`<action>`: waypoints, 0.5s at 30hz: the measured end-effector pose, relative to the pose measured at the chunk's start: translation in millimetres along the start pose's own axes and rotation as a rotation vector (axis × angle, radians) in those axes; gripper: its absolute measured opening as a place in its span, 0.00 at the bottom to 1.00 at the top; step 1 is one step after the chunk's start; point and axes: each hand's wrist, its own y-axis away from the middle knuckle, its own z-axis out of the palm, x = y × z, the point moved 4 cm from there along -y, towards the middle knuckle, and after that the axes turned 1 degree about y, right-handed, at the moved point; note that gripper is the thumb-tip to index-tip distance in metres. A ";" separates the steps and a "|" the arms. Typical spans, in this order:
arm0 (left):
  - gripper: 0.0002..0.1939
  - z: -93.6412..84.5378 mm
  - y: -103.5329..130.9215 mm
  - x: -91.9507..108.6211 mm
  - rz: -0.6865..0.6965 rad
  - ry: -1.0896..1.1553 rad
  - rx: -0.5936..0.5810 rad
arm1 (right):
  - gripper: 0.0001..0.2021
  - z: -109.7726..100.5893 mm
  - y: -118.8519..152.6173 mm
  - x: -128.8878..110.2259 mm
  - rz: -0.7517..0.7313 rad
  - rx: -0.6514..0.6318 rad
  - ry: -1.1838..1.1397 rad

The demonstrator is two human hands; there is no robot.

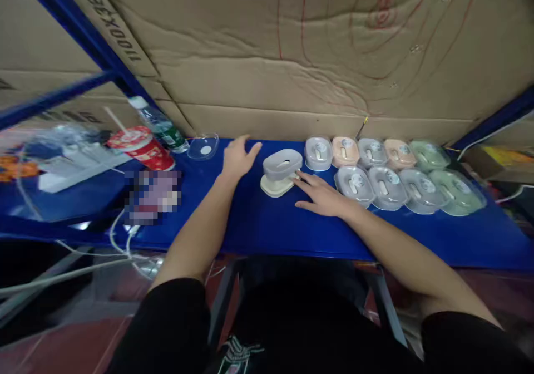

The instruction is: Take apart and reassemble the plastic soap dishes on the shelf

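Note:
A grey oval dish (282, 164) sits on a cream base (276, 187) in the middle of the blue table. Just right of them is my right hand (320, 195), its fingers spread and the fingertips at the edge of the cream base. My left hand (238, 158) is to the left of the dish, thumb and fingers apart, holding nothing. Two rows of lidded containers in grey, peach and green stand on the right, the nearest being a grey one (354, 185) beyond my right hand. A clear lid (203, 147) with a white round spot lies behind my left hand.
On the left are a red cup (144, 148) with a straw, a water bottle (162, 124) and a pixelated item (153, 196) with white cables near it. Cardboard (250, 84) rises behind the blue table (267, 235). Blue metal posts stand at both sides.

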 end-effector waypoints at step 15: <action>0.24 3.5 20.2 32.5 0.006 -0.284 -0.225 | 0.39 3.1 1.4 5.8 0.014 0.004 -0.041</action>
